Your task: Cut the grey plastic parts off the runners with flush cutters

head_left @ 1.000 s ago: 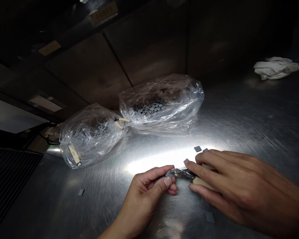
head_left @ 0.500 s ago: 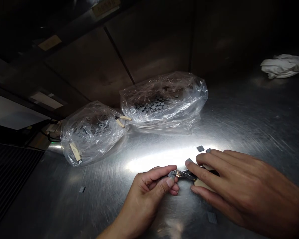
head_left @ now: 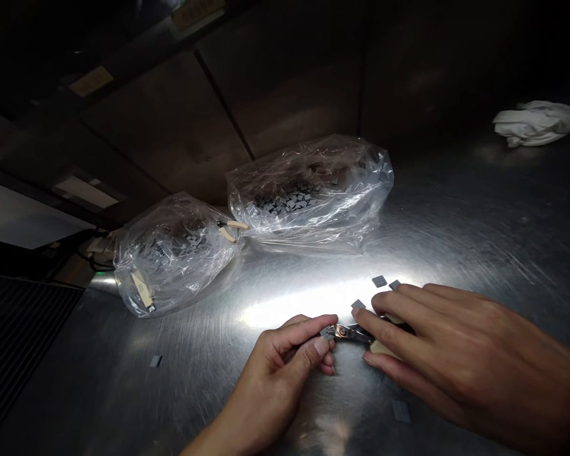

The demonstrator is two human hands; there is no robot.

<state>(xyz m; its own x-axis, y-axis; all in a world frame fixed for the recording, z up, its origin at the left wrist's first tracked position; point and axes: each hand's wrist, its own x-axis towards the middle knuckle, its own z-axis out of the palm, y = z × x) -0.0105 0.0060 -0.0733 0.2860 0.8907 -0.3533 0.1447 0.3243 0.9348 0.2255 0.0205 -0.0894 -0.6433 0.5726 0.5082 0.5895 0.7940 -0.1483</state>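
Observation:
Between thumb and forefinger, my left hand (head_left: 285,367) pinches a small grey piece (head_left: 327,332). My right hand (head_left: 460,354) is closed around the cream handles of a pair of nippers (head_left: 354,334). The metal jaws of the nippers meet the edge of the grey piece; whether they bite into it cannot be made out. Just beyond my right fingers lie a flat grey square (head_left: 379,281) and a partly covered one (head_left: 394,285). Another grey square (head_left: 358,304) lies by my right fingertip.
Two clear plastic bags (head_left: 308,196) (head_left: 175,253) of small grey pieces stand at the back of the metal table (head_left: 209,380). Cream-handled nippers (head_left: 232,229) and a cream cutter (head_left: 142,290) lie by the left bag. A white cloth (head_left: 536,123) is at far right.
The view has shifted very slightly. Both hands keep their hold on the grey piece and the nippers, and the left fingers have moved only a little.

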